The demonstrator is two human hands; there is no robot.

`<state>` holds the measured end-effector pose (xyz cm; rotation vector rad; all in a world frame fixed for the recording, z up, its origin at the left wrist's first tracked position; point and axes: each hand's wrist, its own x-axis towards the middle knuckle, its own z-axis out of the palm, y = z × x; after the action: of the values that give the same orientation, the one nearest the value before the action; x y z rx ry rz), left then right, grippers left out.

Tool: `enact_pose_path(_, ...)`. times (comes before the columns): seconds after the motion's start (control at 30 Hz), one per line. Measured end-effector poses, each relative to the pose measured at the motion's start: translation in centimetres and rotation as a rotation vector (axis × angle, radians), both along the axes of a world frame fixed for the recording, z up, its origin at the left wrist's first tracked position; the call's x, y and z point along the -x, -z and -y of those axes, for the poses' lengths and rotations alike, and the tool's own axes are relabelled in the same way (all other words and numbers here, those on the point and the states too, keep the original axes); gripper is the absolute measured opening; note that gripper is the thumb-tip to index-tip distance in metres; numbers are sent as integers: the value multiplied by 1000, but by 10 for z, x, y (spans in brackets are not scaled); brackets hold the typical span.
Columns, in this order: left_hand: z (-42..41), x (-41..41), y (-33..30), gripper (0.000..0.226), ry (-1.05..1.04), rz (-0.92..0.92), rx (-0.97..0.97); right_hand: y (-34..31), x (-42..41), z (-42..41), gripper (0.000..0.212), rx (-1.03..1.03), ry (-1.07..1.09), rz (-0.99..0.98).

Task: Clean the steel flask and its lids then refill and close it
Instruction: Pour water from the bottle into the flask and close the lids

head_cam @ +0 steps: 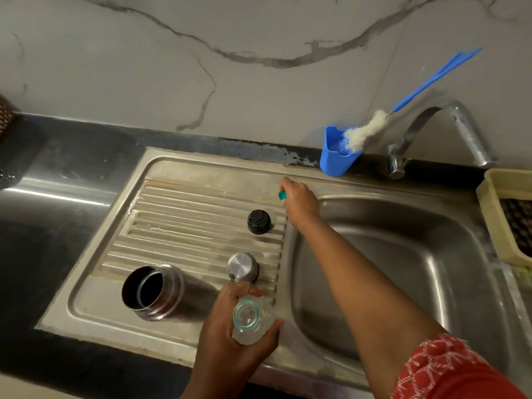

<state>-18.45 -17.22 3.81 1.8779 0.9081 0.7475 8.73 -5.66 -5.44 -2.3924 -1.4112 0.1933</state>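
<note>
Left hand [230, 326]: fingers and thumb curled round a clear plastic bottle [250, 319], uncapped, mouth toward the camera, at the 6 o'clock edge of the drainboard [195, 208]. Right hand [299, 201]: fingers closed on a small teal cap [282, 194], mostly hidden in the fist; only its end shows. The hand sits at the drainboard's 2 o'clock corner, beside the sink basin [403, 269].

Hard to make out: the bottle's lower body, behind the left palm; the contents of the steel flask [154, 292], dark inside.

Steel flask: standing open at 7 o'clock on the drainboard, long axis upright, mouth up toward the camera. Steel lid [242, 267]: just at 2 o'clock of the flask, dome up, near the left hand. Black inner lid [259, 221]: further toward 12 o'clock, apart from both.

Surroundings: blue holder [334, 156] with a bottle brush [371, 126] at the wall, tap [443, 131] at 1 o'clock, yellow basket [506, 214] cut off at 3 o'clock. The right forearm crosses over the basin.
</note>
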Motion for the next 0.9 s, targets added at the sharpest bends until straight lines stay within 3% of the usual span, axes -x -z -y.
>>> enact_pose_path(0.13,1,1,1,47,-1,13,11,-7,4,8,37,-96,32,-48)
enact_pose_path(0.2,3,1,0,47,0,23,21,-16,13,26,36,-198,75,-167)
enact_pose_path(0.33,5,1,-5,46,24,53,28,-40,48,87,44,-307,-62,-529)
enact_pose_path(0.47,3,3,-5,54,39,28,-85,-65,74,155,59,-130,-272,-803)
enact_pose_path(0.53,5,7,-1,67,52,40,-125,-75,86,179,73,12,-374,-857)
enact_pose_path(0.6,7,13,1,81,43,56,-146,-77,104,192,81,1,-406,-890)
enact_pose_path(0.63,9,15,-1,85,57,55,-217,-76,113,194,83,-39,-391,-881)
enact_pose_path(0.77,2,40,-11,81,125,33,-798,-53,145,190,86,-166,-294,-811)
enact_pose_path(0.83,-12,55,-15,84,13,58,-872,-43,156,187,89,-203,-207,-841)
enact_pose_path(0.9,-31,67,-16,93,-119,75,-817,-36,164,185,84,-250,-126,-872)
